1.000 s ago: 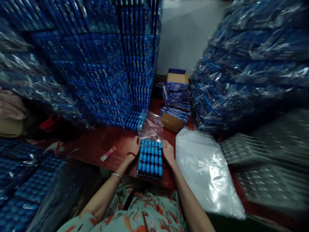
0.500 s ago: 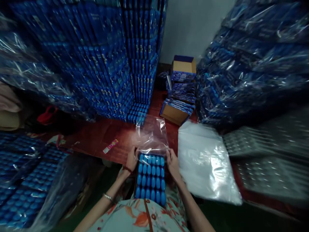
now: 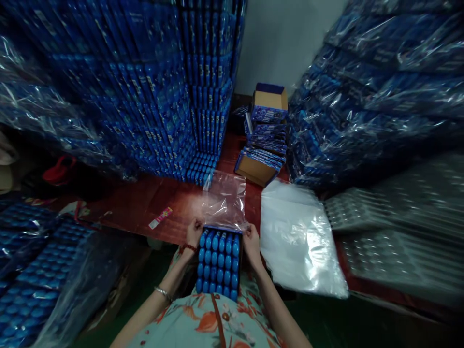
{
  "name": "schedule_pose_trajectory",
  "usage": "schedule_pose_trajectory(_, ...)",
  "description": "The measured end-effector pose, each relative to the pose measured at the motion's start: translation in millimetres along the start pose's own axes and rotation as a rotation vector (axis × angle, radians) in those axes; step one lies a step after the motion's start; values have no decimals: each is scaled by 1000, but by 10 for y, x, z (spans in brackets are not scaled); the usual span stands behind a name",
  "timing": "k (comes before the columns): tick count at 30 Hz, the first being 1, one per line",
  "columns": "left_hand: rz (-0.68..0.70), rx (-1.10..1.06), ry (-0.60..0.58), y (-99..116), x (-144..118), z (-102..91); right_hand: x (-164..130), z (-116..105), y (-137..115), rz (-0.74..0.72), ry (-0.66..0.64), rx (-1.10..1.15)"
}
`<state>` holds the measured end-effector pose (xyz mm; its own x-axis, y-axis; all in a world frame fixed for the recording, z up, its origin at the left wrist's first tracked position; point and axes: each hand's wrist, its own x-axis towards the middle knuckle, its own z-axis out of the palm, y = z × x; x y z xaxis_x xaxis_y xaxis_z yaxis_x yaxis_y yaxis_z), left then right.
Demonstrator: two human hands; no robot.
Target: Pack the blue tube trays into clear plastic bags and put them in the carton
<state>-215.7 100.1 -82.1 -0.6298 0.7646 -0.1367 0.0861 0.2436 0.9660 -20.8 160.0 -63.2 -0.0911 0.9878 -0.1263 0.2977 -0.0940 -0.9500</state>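
A tray of glossy blue egg-shaped pieces rests against my lap, its far end at the table edge. Beyond it a clear plastic bag lies flat, its mouth meeting the tray's far end. My left hand pinches the left corner of the bag's mouth, fingers closed. On the opposite corner, my right hand has thumb and fingers closed on the film. How far the tray's end reaches inside the bag is hard to make out.
Clear flat bags are piled on the right of the red table. Blue boxes stand behind. Tall stacks of blue packs rise at the left, wrapped stacks at the right. Clear moulded trays sit far right. A pink wrapper lies left.
The view has shifted slightly, so things sit further left. Both hands have drawn their fingers in on the bag's corners, and its film lies flatter and straighter before the tray.
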Motion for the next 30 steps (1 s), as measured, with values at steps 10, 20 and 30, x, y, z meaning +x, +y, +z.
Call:
schedule_pose_trajectory(10,150,284,-1,163,-243,-176,-306,-242,-188,-47,-91,-401)
schedule_pose_trajectory(20,447,406,-236,379,-96,-350,-26,-351,-361,-155,-188,-282)
schedule_pose_trajectory(30,347,328,-116,376,-428,-393,-561,-321,-420,-310,15,-133)
